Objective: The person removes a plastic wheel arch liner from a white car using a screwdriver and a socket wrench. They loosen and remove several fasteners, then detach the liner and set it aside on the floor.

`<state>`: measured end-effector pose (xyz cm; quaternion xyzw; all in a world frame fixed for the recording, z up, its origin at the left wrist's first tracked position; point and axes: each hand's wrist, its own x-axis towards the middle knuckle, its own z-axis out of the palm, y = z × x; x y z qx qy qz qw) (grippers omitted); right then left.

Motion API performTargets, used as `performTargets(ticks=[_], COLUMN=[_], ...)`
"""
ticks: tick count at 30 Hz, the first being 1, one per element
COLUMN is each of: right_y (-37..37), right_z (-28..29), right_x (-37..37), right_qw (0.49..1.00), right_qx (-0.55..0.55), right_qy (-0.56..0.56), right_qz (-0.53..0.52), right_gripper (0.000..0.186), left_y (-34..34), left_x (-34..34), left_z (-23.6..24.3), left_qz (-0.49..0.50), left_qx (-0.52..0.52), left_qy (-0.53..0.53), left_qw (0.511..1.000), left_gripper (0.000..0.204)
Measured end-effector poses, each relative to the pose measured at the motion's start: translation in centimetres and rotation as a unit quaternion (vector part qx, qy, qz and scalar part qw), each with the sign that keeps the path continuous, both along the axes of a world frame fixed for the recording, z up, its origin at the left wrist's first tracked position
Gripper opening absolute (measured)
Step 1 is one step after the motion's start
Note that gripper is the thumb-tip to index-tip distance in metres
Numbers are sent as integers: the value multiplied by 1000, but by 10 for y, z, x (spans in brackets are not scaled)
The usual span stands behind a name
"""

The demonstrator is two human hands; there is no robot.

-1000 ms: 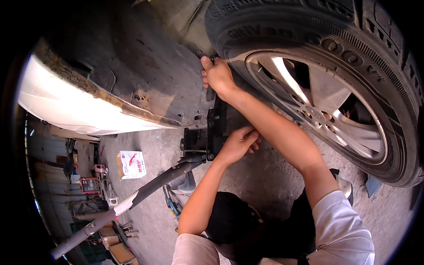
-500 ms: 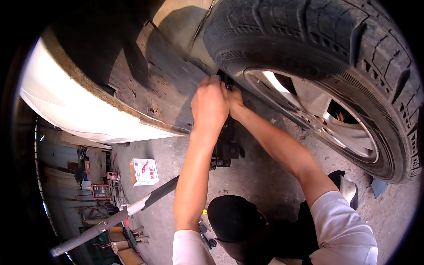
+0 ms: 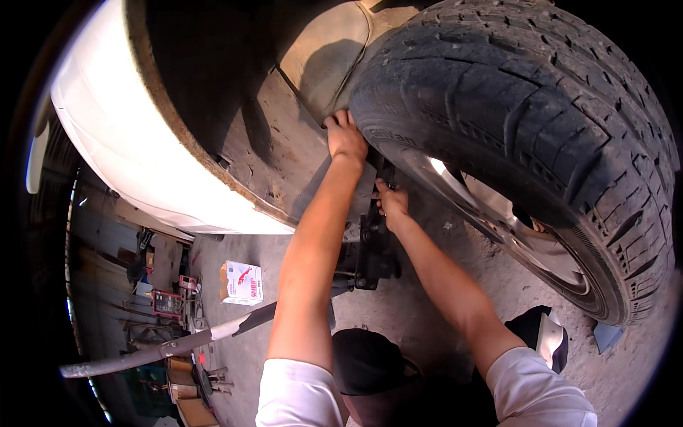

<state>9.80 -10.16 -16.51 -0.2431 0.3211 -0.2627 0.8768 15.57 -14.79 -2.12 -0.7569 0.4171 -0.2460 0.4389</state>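
My left hand [image 3: 346, 136] reaches up to the dirty wheel-arch liner [image 3: 274, 135], close beside the tyre [image 3: 491, 114]. Its fingers are a little apart and rest at the liner's edge; their tips are partly hidden. Lower and to the right, my right hand [image 3: 393, 202] is closed, with a small dark piece at its fingertips that is too small to name. It is next to an upright black metal part [image 3: 376, 249], between the liner and the wheel's silver rim [image 3: 498, 206].
A long grey pipe [image 3: 178, 346] slants from the lower left toward the black metal part. A white and red box [image 3: 243, 282] stands on the concrete floor. White bodywork [image 3: 153, 156] curves at left. A rounded black shape [image 3: 370, 359] and a shoe [image 3: 549, 338] are below.
My hands, together half a second ago, are now apart: the left is higher at the liner, the right lower by the black metal part. The view has shifted slightly.
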Motion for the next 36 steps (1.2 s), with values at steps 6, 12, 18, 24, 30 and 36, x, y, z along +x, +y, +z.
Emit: performTargets(ticks=[6, 12, 18, 24, 30, 36], right_y=[31, 23, 22, 31, 24, 22], right_z=[-42, -54, -69, -65, -54, -51], right_x=[-22, -34, -30, -30, -42, -44], right_qw=[995, 990, 985, 986, 985, 986], right_qx=[-33, -70, -91, -82, -53, -42], right_qy=[82, 120, 145, 143, 163, 160], right_qz=[54, 31, 7, 24, -17, -36], right_gripper=[17, 20, 22, 21, 19, 16], left_y=[-2, -6, -8, -12, -9, -3], left_x=[3, 11, 8, 50, 35, -5], left_z=[-24, -29, -29, -36, -32, -14], left_qz=[12, 2, -12, -75, -69, -118], left_qx=[18, 50, 25, 23, 72, 11], left_qy=[-38, -59, -58, -44, -60, -34], left_qw=[999, 997, 998, 996, 993, 992], left_gripper=[39, 35, 37, 41, 43, 47])
